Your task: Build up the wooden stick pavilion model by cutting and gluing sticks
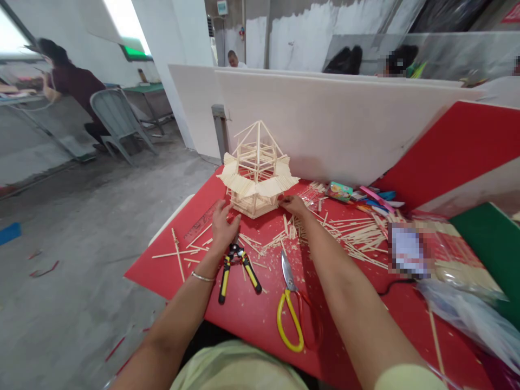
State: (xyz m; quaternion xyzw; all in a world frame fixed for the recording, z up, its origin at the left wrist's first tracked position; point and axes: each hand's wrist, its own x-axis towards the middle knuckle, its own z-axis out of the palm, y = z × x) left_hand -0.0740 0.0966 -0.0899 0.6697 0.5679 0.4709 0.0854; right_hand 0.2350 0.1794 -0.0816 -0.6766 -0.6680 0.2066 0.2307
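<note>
A small pavilion model point(257, 187) made of pale wooden sticks stands upright on the red tabletop point(260, 311). It has flared lower eaves and a bare pointed roof frame. Beside its lower left edge is my left hand point(225, 225), thumb and fingers apart. My right hand point(293, 206) is closed at the model's lower right edge, fingers bent against the base; its fingertips are partly hidden. Wire strippers point(239, 265) with yellow and black handles lie spread just below my left hand. Between my forearms rest scissors point(289, 303) with yellow and red handles.
Loose wooden sticks point(357, 235) and scraps litter the right side. Farther right are a phone point(408, 249), bagged sticks point(459, 252) and a plastic bag point(475, 314). A clear ruler point(201, 222) lies at left. White boards point(325, 124) rise behind. A person point(73, 76) sits far left.
</note>
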